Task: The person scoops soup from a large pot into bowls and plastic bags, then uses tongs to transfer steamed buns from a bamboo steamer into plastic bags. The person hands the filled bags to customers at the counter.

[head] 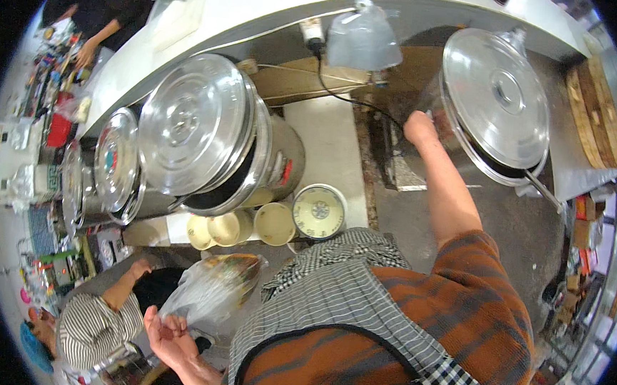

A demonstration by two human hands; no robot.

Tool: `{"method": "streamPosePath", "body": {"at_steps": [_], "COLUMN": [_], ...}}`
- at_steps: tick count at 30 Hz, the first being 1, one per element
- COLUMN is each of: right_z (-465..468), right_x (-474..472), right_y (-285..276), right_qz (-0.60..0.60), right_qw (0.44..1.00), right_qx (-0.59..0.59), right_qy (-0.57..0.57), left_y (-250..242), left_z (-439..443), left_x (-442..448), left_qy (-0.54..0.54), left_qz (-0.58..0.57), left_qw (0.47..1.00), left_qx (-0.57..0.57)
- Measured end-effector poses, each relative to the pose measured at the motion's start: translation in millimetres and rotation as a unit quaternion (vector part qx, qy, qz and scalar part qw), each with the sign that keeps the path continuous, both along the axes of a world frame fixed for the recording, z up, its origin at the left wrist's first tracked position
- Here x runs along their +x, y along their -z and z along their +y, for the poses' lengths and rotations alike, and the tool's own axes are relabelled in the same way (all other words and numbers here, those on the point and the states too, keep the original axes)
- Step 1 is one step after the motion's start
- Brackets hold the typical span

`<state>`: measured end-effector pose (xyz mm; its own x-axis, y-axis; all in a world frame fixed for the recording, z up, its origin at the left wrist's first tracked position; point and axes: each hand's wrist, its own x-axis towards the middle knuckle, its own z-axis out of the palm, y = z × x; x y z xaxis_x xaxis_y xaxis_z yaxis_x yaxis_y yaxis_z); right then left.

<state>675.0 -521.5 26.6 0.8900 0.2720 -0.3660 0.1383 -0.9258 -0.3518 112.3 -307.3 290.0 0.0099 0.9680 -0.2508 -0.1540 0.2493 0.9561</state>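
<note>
My left hand (169, 338) is low at the left, its fingers curled at the gathered end of a clear plastic bag (216, 288). Something brown and orange shows through the bag. My right hand (421, 128) reaches out to the side of a tall stainless steel pot (424, 152). Its fingers are bunched and partly hidden, so what they grip is unclear. That pot's lid (497, 98) sits askew, with a metal handle (542, 190) sticking out below it. A black power cable (358, 102) runs to just beside this hand.
Another large lidded pot (284, 158) stands on the left, with smaller lidded pots (115, 160) beyond. Several pale bowls (275, 224) line the counter edge (339, 135) near my apron. A plastic bag (365, 38) hangs by a socket. Two other people (98, 328) are at the left.
</note>
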Motion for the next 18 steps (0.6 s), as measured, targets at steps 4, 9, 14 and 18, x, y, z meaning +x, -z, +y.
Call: {"method": "streamPosePath", "body": {"at_steps": [4,9,14,18], "right_z": [4.2,62.8,156.1,191.7], "right_x": [-31.4,-77.9,-128.2,-176.7], "right_y": [-21.2,-9.1,73.1,139.5], "right_qz": [-0.084,-0.225,0.151,0.232], "right_qw": [0.995,0.932,0.927,0.913], "right_qx": [-0.05,0.213,0.236,0.269], "right_qy": [-0.008,-0.186,-0.249,-0.2], "left_y": [2.5,7.1,11.2,8.2], "left_z": [-2.8,-6.2,-10.8,-20.7], "left_x": [-8.2,-21.3,-45.0,-69.3], "left_qy": [0.039,0.019,-0.049,-0.122], "left_qz": [-0.031,-0.036,-0.008,0.018], "left_qw": [0.999,0.999,0.999,0.992], "left_qx": [0.01,-0.01,-0.018,-0.004]}}
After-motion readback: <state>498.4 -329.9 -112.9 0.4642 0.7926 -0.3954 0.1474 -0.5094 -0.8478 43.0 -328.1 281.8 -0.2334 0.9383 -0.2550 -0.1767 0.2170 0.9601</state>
